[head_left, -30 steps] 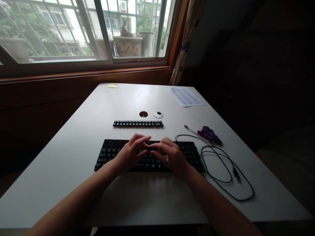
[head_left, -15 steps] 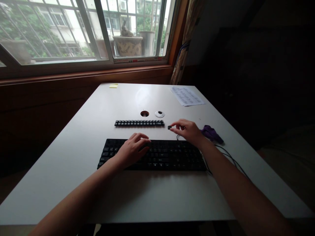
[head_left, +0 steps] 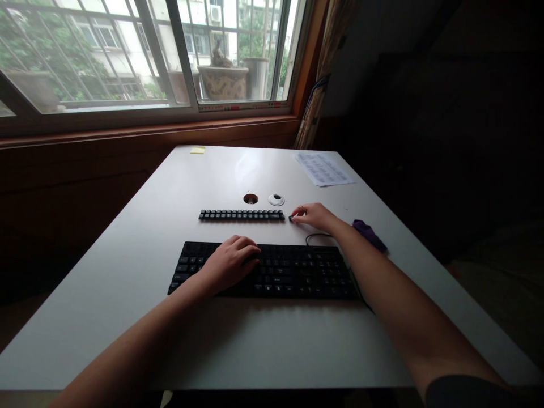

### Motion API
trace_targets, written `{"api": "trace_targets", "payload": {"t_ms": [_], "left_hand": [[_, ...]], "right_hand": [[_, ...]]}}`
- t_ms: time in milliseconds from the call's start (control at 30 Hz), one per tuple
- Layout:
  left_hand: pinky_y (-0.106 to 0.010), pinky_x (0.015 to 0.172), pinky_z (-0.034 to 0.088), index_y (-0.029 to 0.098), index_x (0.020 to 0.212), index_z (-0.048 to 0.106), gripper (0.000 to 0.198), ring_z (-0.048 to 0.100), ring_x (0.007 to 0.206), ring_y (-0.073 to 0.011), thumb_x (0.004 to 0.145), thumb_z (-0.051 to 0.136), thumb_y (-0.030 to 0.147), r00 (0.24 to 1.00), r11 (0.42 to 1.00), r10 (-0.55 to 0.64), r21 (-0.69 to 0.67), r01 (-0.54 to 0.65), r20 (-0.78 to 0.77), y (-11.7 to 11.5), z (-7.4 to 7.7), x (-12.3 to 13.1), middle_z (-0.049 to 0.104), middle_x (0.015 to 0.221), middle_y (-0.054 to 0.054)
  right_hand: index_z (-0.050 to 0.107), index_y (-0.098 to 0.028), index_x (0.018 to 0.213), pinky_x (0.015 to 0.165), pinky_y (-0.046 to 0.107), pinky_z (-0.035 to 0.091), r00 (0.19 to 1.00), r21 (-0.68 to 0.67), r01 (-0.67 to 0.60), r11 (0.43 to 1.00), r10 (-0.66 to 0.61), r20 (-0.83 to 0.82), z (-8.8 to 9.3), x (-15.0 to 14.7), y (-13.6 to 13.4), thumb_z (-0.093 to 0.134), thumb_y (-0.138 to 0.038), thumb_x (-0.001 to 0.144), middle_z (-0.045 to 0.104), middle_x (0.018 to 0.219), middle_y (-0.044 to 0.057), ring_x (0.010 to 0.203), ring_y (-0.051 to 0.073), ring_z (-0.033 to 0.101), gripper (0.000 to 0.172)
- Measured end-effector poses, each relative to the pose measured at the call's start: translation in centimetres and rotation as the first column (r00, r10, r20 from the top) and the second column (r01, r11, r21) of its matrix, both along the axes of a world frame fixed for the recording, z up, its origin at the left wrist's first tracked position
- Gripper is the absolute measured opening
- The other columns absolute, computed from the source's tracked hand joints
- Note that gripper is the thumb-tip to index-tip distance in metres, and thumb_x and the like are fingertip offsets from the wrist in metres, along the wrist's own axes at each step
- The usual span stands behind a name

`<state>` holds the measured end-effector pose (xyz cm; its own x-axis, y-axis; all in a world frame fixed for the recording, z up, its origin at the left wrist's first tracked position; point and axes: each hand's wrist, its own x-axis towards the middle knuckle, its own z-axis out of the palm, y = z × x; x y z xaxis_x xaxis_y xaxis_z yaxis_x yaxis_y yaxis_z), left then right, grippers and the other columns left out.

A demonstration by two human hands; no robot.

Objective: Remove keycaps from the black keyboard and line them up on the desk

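A black keyboard [head_left: 284,277] lies across the desk in front of me, some of its keys hidden under my left hand [head_left: 234,258]. That hand rests on the keys, fingers slightly bent and thumb apart, holding nothing. Beyond the keyboard, loose black keycaps stand in two neat rows [head_left: 241,215]. Just past their right end, my right hand [head_left: 312,214] pinches a small black keycap [head_left: 291,218] between thumb and fingertips, close to the desktop. A narrow gap separates this keycap from the rows.
On the white desk [head_left: 106,294] are a round cable hole [head_left: 250,199], its white cover [head_left: 276,200], printed sheets [head_left: 325,169] and a yellow sticky note [head_left: 198,150]. A purple cloth [head_left: 369,235] and a black cable [head_left: 317,234] lie to the right. A barred window is beyond.
My right hand has moved slightly left and down toward the desktop with the keycap, turning at the wrist. My left hand stays on the keyboard. The view has tilted up a little.
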<state>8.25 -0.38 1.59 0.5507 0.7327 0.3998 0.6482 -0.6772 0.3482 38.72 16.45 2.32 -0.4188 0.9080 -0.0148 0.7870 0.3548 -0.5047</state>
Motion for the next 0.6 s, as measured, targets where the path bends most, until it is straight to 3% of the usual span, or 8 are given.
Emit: {"api": "trace_targets", "payload": {"t_ms": [367, 600], "left_hand": [[-0.041, 0.088, 0.054, 0.022, 0.105, 0.066, 0.015, 0.058, 0.104, -0.0244, 0.092, 0.06, 0.022, 1.0, 1.0, -0.007, 0.002, 0.007, 0.005, 0.03, -0.05, 0.03, 0.065, 0.111, -0.007], [-0.041, 0.089, 0.054, 0.022, 0.108, 0.065, 0.017, 0.058, 0.105, -0.0245, 0.091, 0.06, 0.021, 1.0, 1.0, -0.01, -0.007, 0.01, 0.007, 0.03, 0.01, 0.02, 0.065, 0.111, -0.008]], "right_hand": [[0.076, -0.019, 0.103, 0.071, 0.028, 0.043, 0.998, -0.068, -0.004, 0.998, -0.001, -0.062, -0.67, -0.16, 0.77, 0.067, -0.037, 0.079, 0.075, 0.078, 0.002, 0.076, 0.017, 0.063, 0.031], [0.077, -0.021, 0.104, 0.069, 0.027, 0.042, 1.0, -0.018, -0.007, 1.0, 0.007, -0.025, -0.86, -0.26, 1.02, 0.068, -0.037, 0.079, 0.074, 0.082, 0.001, 0.076, 0.016, 0.062, 0.032]]}}
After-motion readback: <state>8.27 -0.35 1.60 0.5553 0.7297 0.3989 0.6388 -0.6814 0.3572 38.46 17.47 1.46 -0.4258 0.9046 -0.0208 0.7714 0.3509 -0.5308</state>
